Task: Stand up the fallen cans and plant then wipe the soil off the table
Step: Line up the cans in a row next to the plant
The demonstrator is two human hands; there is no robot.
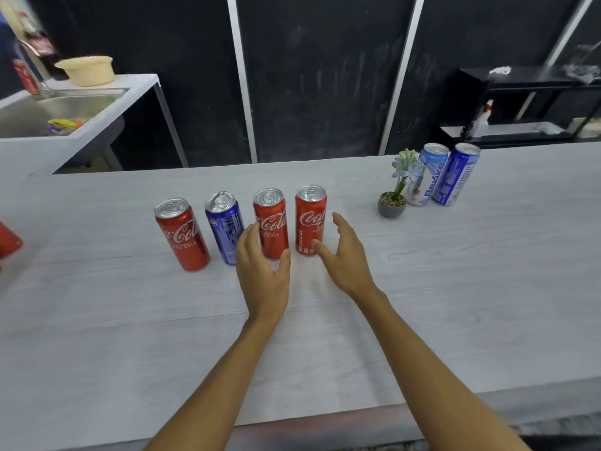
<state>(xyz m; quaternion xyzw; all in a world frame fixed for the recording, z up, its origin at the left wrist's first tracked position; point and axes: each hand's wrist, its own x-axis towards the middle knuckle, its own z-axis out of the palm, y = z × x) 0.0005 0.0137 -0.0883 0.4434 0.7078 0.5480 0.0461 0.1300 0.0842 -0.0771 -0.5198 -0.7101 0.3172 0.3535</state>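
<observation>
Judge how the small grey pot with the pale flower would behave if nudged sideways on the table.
The small grey pot with the pale flower probably tips rather than slides: its stem rises tall above a short, rounded base. The pebbly fill at its rim looks loose, so it may spill. The pale blue-and-white can just behind could stop a push that way.

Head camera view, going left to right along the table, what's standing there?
Red can → blue can → red can → red can → potted plant → light blue can → dark blue can.
</observation>
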